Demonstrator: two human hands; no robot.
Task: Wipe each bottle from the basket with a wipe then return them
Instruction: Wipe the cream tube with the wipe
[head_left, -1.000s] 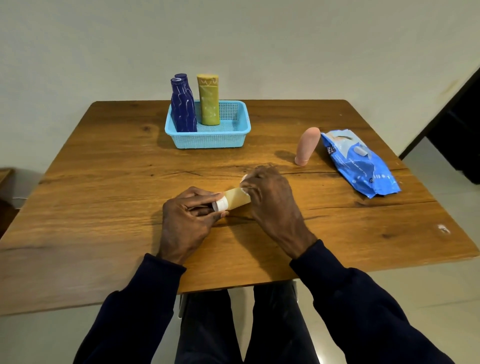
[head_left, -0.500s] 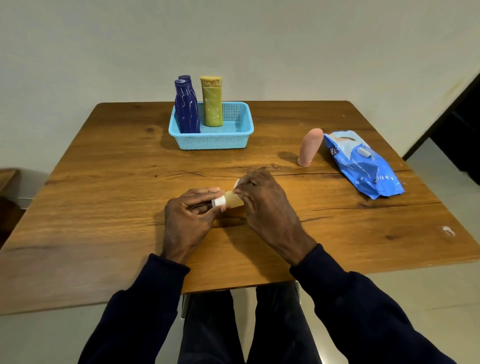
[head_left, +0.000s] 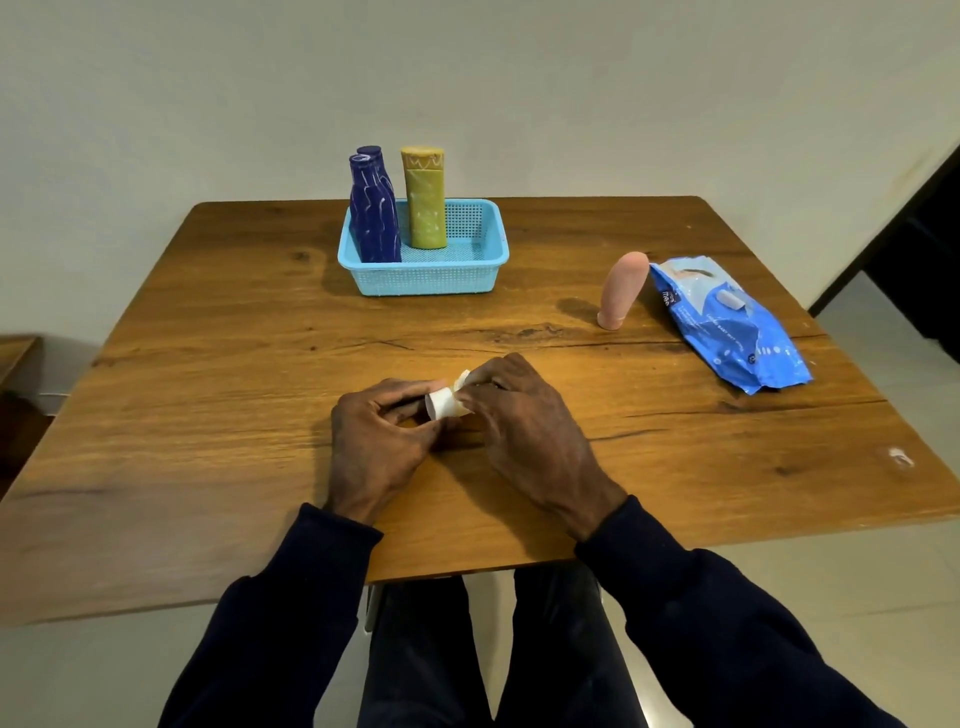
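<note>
Well in front of the basket (head_left: 423, 280), the left hand (head_left: 379, 441) pinches the bottle (head_left: 441, 406) by its white cap while the right hand (head_left: 524, 431) curls round its body with the wipe (head_left: 462, 376). Hard rubbing could twist the bottle out of that pinch.

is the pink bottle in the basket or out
Out. The pink bottle stands on the table beside the wipes pack, apart from the basket.

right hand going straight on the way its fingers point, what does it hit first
Probably the left hand, just past the small bottle it grips with the wipe.
</note>
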